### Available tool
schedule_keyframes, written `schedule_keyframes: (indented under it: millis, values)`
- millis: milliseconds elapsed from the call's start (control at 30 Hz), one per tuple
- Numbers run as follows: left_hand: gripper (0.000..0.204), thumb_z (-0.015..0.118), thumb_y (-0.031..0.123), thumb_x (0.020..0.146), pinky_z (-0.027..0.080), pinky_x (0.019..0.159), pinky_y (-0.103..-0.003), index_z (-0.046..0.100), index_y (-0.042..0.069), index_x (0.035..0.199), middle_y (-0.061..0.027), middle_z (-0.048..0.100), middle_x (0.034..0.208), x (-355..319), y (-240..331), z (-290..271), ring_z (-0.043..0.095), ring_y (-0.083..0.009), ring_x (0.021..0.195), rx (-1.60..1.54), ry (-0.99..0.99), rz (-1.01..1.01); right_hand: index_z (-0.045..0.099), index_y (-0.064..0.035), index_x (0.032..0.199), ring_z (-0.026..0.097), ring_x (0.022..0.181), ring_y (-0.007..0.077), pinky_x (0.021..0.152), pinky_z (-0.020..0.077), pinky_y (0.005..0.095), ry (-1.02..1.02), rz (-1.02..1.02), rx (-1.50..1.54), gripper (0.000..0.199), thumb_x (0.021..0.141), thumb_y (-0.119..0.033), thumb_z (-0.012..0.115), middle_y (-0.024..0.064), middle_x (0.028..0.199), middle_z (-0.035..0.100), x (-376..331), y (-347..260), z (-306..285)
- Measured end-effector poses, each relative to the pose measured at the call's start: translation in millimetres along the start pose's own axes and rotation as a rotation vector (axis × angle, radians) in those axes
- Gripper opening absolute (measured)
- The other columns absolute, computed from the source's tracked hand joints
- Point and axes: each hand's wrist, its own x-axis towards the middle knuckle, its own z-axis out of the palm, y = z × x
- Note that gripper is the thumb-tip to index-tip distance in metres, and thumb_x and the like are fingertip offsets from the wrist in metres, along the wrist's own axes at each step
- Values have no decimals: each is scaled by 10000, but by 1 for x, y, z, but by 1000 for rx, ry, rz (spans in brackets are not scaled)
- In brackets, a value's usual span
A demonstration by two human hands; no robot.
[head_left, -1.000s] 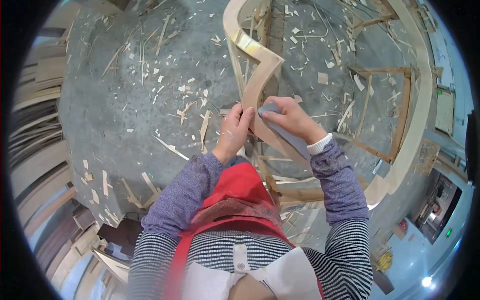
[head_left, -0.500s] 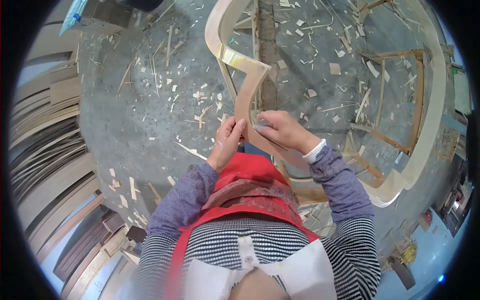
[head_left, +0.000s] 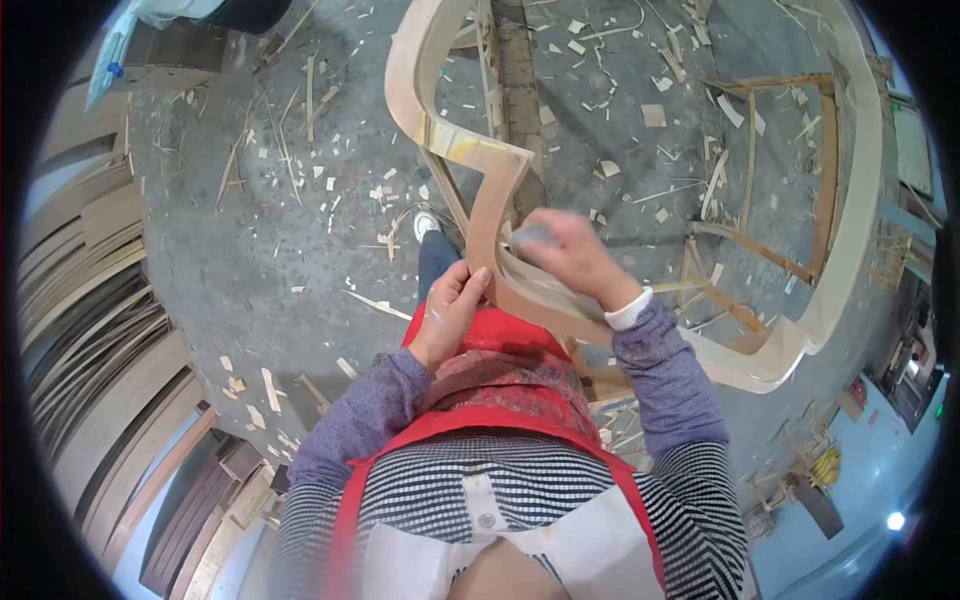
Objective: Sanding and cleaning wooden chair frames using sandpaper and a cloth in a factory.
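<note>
A large curved wooden frame (head_left: 487,225) of pale bent strips stands in front of me, its rim making a sharp corner and an S-bend. Along the near part of that rim, my left hand (head_left: 447,310) is closed on the wood, thumb on top and fingers below. Just right of it, beside the rim's inner edge, my right hand (head_left: 578,258) is closed round a small grey piece (head_left: 533,238). Motion blurs this piece, and its kind is unclear. A yellowish patch (head_left: 440,138) marks the rim beyond the corner.
Offcuts and shavings litter the grey floor (head_left: 330,230). Curved boards (head_left: 85,290) are stacked at the left. Wooden braces (head_left: 830,190) sit inside the frame's right side. A dark box-like thing (head_left: 175,55) stands far left. My shoe (head_left: 426,225) is left of the frame.
My right hand has shifted slightly left and turned with the grey piece, off the rim's top. My left hand keeps its hold. A leg and shoe now show left of the frame.
</note>
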Motion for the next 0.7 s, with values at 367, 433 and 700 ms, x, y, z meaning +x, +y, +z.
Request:
schedule_keyframes:
  millis: [367, 433, 700]
  values:
    - [235, 527, 198, 1019, 529, 798, -276, 575, 22, 1167, -17, 642, 1006, 3, 9, -6, 607, -91, 888, 34, -58, -38, 609, -4, 985, 513, 712, 56, 634, 439, 249, 354, 281, 364, 184, 887, -145, 676, -28, 779, 602, 46, 4, -10]
    - [230, 530, 193, 1017, 526, 790, -267, 576, 22, 1163, -16, 642, 1001, 3, 9, -3, 604, -86, 884, -4, -59, -16, 609, -4, 979, 511, 700, 58, 630, 437, 252, 345, 293, 338, 183, 888, -149, 674, -30, 772, 602, 46, 7, -9]
    - [229, 526, 172, 1017, 525, 777, -266, 570, 5, 1167, -15, 637, 985, 3, 8, 0, 598, -81, 870, -36, -30, -19, 590, -5, 942, 497, 635, 115, 595, 430, 300, 181, 183, -85, 172, 841, -113, 678, 69, 707, 596, 36, -9, -8]
